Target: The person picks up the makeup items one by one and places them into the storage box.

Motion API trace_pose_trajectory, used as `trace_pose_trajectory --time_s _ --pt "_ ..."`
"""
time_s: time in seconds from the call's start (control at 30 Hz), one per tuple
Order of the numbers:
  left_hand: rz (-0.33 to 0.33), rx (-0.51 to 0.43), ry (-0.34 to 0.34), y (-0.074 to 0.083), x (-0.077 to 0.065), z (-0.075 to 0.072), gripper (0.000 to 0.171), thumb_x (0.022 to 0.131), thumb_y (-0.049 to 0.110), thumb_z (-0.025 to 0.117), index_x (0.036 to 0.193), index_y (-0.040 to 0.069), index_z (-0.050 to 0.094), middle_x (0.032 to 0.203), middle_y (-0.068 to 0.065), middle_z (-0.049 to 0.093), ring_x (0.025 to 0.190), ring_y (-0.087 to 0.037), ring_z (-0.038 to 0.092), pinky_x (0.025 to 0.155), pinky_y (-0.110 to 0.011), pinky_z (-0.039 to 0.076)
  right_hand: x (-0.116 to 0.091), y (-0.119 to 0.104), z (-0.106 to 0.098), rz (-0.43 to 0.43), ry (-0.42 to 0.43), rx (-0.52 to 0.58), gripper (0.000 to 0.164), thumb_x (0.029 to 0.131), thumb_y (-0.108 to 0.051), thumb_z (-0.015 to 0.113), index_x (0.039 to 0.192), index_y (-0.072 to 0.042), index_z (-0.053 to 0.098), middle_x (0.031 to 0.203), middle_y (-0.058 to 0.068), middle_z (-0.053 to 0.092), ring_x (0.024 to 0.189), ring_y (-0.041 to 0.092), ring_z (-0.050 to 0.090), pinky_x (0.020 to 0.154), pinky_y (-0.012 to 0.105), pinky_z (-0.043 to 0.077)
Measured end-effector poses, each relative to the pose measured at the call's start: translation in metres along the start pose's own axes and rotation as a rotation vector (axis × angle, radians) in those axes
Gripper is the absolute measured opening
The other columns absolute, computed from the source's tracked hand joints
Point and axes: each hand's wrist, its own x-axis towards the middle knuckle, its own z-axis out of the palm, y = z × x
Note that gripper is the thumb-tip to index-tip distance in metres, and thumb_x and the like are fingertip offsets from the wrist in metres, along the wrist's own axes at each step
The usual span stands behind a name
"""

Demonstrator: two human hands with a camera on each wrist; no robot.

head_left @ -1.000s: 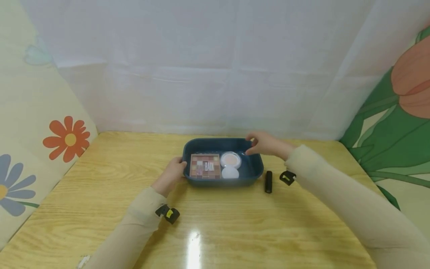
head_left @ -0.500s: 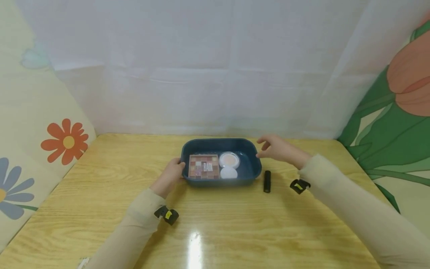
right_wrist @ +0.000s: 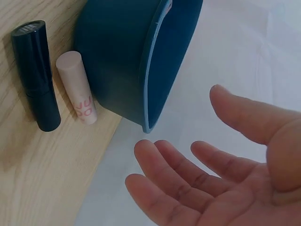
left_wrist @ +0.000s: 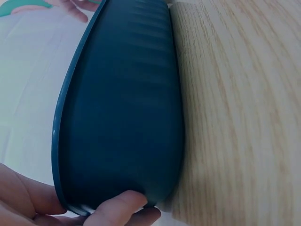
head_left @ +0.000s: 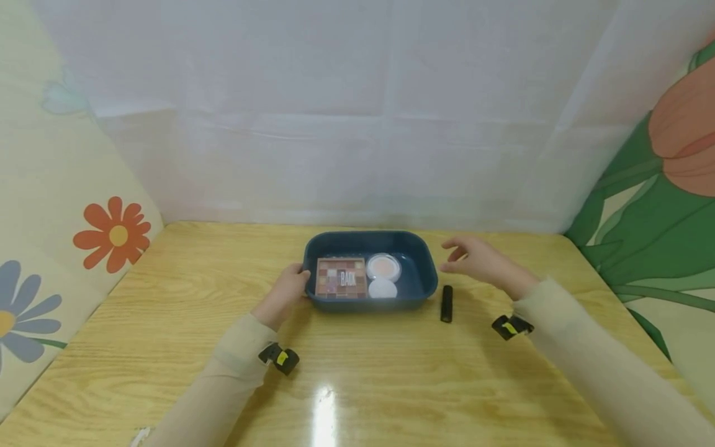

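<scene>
A dark blue rectangular basin (head_left: 410,304) stands on the table, and my left hand (head_left: 287,290) grips its left end, thumb at the rim. In the left wrist view, the fingers (left_wrist: 115,209) bend against the basin's outer wall (left_wrist: 122,108). Inside lie an eyeshadow palette (head_left: 329,287), a round compact (head_left: 384,267) and a white disc (head_left: 383,288). My right hand (head_left: 475,259) hovers just right of the basin, fingers spread and holding nothing. Below it lies a black lipstick tube (head_left: 447,304); the right wrist view also shows a pale pink tube (right_wrist: 76,87) beside the basin.
The wooden table (head_left: 357,372) extends toward me and to both sides. A white cloth (head_left: 335,124) hangs behind it, with flower-printed panels (head_left: 659,248) at the sides. A small white scrap (head_left: 141,436) shows near the left sleeve.
My right hand has moved from over the basin's right rim out to the right and slightly nearer me. The left hand has kept its grip, and the basin's contents look unchanged.
</scene>
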Motion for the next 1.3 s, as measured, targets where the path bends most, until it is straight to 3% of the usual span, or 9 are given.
trace_pose_trajectory --time_s 0.3,0.53,0.83,1.3 --pt "0.007 -0.036 0.005 -0.001 -0.001 0.001 0.043 0.104 0.004 0.024 0.14 -0.02 0.025 0.133 -0.038 0.041 0.12 -0.047 0.046 0.098 -0.057 0.044 -0.009 0.005 0.001 0.046 0.01 0.007 0.058 0.095 -0.017 0.064 0.138 0.013 0.04 0.115 0.03 0.056 0.101 0.039 0.057 0.081 0.05 0.051" --pt "0.007 -0.028 -0.003 -0.003 0.001 0.0 0.044 0.104 0.004 0.024 0.141 -0.019 0.025 0.134 -0.037 0.041 0.12 -0.047 0.047 0.099 -0.057 0.044 -0.019 0.012 0.008 0.074 -0.034 0.016 0.06 0.094 -0.014 0.062 0.136 0.02 0.036 0.112 0.032 0.057 0.091 0.035 0.061 0.073 0.044 0.055" --pt "0.009 -0.037 -0.01 -0.002 0.0 0.001 0.044 0.104 0.004 0.024 0.141 -0.019 0.025 0.134 -0.037 0.04 0.121 -0.047 0.046 0.099 -0.057 0.044 -0.023 0.018 0.018 0.131 -0.047 0.052 0.06 0.095 -0.012 0.06 0.134 0.024 0.034 0.114 0.035 0.055 0.094 0.038 0.06 0.074 0.046 0.054" --pt "0.005 -0.05 -0.01 -0.003 0.001 0.0 0.043 0.104 0.004 0.023 0.141 -0.019 0.026 0.134 -0.038 0.04 0.122 -0.047 0.045 0.1 -0.058 0.043 -0.018 0.029 0.038 0.186 -0.052 0.07 0.062 0.094 -0.013 0.061 0.13 0.028 0.033 0.107 0.032 0.06 0.086 0.03 0.064 0.075 0.045 0.056"
